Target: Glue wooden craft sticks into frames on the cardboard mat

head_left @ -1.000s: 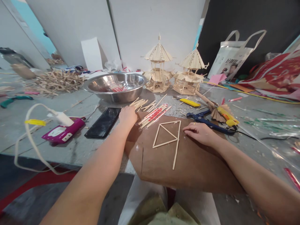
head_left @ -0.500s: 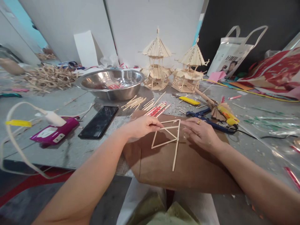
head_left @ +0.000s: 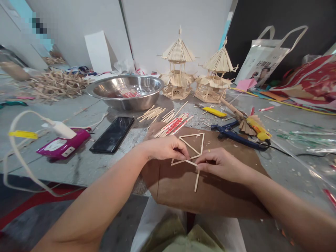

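Between my hands is a short wooden stick, held almost level. My left hand pinches its left end. The thumb and fingers of my right hand close on its right end. Just behind them lies a flat frame of joined wooden sticks, a four-sided outline with a diagonal across it. A longer stick runs from the frame's right side toward me, partly hidden under my right fingers. All of this rests on a brown cardboard sheet.
Loose sticks, some red-printed, lie behind the cardboard. Beyond stand a steel bowl and two stick pagodas. A blue glue gun and yellow cutter sit right; a phone and purple power strip left.
Both hands have moved nearer to me, bringing the short stick from over the frame to its near side. My right hand, earlier beside the frame, now grips the stick's right end.
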Motion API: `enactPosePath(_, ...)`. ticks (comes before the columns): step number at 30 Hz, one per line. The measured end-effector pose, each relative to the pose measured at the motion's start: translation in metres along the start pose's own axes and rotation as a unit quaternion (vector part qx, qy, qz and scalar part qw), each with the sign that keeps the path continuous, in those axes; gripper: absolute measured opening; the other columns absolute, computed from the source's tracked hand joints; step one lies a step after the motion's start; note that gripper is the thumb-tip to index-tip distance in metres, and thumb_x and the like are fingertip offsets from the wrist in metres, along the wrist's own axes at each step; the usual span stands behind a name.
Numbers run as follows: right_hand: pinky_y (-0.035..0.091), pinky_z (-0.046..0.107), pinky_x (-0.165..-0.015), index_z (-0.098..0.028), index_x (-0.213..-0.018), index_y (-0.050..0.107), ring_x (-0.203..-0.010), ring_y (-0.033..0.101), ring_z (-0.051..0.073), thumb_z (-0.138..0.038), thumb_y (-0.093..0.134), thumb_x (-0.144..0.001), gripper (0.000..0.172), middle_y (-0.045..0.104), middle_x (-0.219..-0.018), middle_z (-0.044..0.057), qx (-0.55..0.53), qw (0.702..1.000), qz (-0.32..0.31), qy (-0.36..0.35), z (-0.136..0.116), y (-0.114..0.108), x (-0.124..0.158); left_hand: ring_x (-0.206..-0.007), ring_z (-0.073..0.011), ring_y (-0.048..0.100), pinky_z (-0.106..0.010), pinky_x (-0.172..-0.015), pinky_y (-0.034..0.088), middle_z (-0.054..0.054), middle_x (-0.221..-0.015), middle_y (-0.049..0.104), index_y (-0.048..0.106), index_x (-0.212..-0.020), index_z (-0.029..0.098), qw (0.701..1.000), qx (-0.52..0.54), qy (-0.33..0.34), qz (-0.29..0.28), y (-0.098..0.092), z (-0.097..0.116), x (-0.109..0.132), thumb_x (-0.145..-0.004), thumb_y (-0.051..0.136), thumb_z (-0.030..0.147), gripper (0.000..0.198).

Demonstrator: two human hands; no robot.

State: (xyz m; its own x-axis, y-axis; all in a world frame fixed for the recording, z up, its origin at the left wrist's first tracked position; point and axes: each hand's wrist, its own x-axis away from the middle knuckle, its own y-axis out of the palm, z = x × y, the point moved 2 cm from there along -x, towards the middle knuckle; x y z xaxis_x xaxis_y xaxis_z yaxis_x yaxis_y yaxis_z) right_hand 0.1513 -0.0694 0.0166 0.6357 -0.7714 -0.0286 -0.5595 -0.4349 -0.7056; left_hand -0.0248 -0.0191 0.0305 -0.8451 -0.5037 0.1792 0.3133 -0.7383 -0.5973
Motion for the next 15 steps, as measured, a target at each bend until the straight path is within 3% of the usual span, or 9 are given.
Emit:
enactPosePath(4, 0.036, 0.019, -0.054, -0.017, -0.072, 0.063, -0.056, 0.052, 0.009, -0.030, 0.047, -0.075, 0.021, 0.062, -0.063, 0.000, 0.024, 0.999, -0.027, 0.020, -0.002, 0.008, -0.001, -0.070, -0.0090, 0.054, -0.018, -0.064, 0.040, 0.002, -0.076, 0.062, 0.063, -0.081, 0.019, 1.000, 0.013, -0.005, -0.008, 0.004, 0.000, -0.002, -0.069, 0.055, 0.022, 0.015)
enactPosePath(10, 0.031, 0.016, -0.045, -0.016, -0.061, 0.059, -0.046, 0.043, 0.006, -0.023, 0.046, -0.073, 0.020, 0.054, -0.051, -0.003, 0.036, 0.997, -0.060, 0.039, -0.006, 0.012, 0.003, -0.078, -0.0106, 0.054, -0.022, -0.072, 0.039, 0.000, -0.084, 0.062, 0.061, -0.087, 0.020, 0.988, -0.051, -0.030, 0.144, -0.006, -0.005, -0.003, -0.073, 0.050, 0.029, 0.020)
enactPosePath(15, 0.030, 0.017, -0.046, -0.016, -0.060, 0.058, -0.048, 0.044, 0.006, -0.022, 0.044, -0.073, 0.021, 0.055, -0.053, -0.002, 0.058, 0.996, -0.065, 0.036, -0.013, 0.018, 0.001, -0.069, -0.0108, 0.053, -0.023, -0.064, 0.039, -0.001, -0.078, 0.063, 0.062, -0.084, 0.018, 0.968, -0.156, -0.055, 0.191, -0.009, -0.015, -0.008, -0.072, 0.049, 0.032, 0.022)
